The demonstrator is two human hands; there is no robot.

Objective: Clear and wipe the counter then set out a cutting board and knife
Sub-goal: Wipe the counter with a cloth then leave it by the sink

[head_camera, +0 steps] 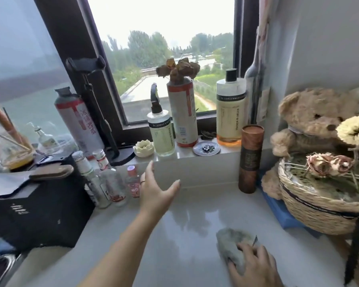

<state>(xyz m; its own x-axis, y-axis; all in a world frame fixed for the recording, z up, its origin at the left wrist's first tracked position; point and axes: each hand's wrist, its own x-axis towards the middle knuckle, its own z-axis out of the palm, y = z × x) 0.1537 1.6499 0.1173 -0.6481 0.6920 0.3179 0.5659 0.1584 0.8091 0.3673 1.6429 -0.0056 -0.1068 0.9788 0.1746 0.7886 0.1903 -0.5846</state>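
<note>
Gripping cloth (232, 246) on counter (180, 230) — right hand (255, 268) | left hand (155, 191) spread, empty — well apart from cloth

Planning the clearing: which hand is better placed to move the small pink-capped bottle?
Left. The left hand is open right beside the pink-capped bottle; the right hand holds the cloth, farther away from it.

I read "FEATHER OF DREAM", vert. print, on the amber-liquid bottle (230, 112) by the window. "冰镇西瓜" on the tall red/white can (77, 121), left. Other labels too blurred to read.
</note>
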